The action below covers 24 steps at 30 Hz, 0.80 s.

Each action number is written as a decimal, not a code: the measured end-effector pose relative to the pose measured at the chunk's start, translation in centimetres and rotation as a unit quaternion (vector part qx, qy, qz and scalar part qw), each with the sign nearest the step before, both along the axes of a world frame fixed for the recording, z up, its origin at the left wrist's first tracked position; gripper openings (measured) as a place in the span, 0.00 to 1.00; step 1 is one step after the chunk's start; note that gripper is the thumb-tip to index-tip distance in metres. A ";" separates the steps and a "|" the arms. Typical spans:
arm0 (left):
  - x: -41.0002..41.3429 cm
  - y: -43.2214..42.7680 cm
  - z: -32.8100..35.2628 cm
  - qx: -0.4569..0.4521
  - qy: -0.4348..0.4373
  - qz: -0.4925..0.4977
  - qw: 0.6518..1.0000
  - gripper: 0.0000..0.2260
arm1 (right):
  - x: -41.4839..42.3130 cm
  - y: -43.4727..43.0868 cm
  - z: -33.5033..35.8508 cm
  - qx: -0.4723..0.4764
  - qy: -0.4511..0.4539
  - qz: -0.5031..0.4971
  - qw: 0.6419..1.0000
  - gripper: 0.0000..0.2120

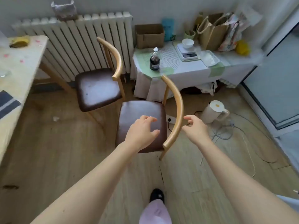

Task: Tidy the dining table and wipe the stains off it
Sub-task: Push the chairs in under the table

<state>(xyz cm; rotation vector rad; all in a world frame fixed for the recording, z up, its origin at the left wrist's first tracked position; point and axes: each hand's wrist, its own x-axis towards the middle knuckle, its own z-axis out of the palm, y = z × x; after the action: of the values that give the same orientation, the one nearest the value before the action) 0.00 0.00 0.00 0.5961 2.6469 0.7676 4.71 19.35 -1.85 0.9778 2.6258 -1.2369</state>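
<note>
Counter (24,65), far left: bears pink stains (6,55) and a yellow cloth (19,41) at its far end; not yet wiped. Near chair (142,110) stands on the floor well apart from it; a second chair (97,89) is closer to the counter. Step in hand, as judged: grasping the near chair to set it in place. Done well, both hands close on the curved backrest (177,110) either side of its middle, so the chair moves level and clears the second chair. Left hand (142,133): fingers loosely spread above the seat, holding nothing. Right hand (194,128): likewise loose and empty, just beside the backrest; whether it touches cannot be told.
</note>
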 end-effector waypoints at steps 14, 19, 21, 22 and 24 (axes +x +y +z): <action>-5.1 2.4 -6.9 -0.068 -0.103 0.053 0.991 0.19 | -8.1 3.4 -11.1 -0.282 -0.149 -0.193 0.928 0.29; -5.1 1.0 -8.1 -0.070 -0.128 0.067 0.987 0.19 | -9.3 3.4 -12.5 -0.320 -0.154 -0.224 0.908 0.31; -5.2 0.2 -8.2 -0.070 -0.135 0.075 0.986 0.18 | -9.7 3.2 -12.8 -0.326 -0.166 -0.229 0.902 0.36; -5.2 -0.2 -8.2 -0.070 -0.135 0.078 0.985 0.18 | -9.7 3.0 -12.8 -0.332 -0.171 -0.231 0.899 0.37; -5.1 -1.1 -8.4 -0.069 -0.136 0.086 0.984 0.18 | -9.5 2.2 -12.8 -0.347 -0.179 -0.237 0.890 0.40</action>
<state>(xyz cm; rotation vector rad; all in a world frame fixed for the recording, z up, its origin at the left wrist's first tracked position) -5.14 -1.07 -8.36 0.2092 2.4909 0.6534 -4.80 21.51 -14.67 1.5202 1.5051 -1.6987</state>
